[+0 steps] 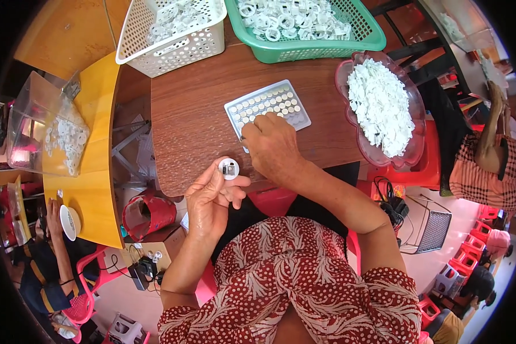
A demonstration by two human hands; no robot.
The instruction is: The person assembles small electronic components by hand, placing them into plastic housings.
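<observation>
My left hand (209, 198) pinches a small round white plastic part (229, 168) between thumb and fingers, above the table's near edge. A dark, metallic-looking piece sits in the middle of that part. My right hand (271, 146) is over the near side of a shallow white tray (301, 121), its fingers curled down and closed. Whatever its fingertips hold is hidden behind the hand. Rows of small round pale discs (266, 101), like button cells, lie in the tray.
Behind the tray stand a cream basket (172, 54) and a green basket (312, 53), both with clear plastic parts. To the right, a pink scalloped bowl (345, 86) holds a heap of white pieces. A clear bin (26, 129) is on the yellow table (100, 143) at left, where another person works.
</observation>
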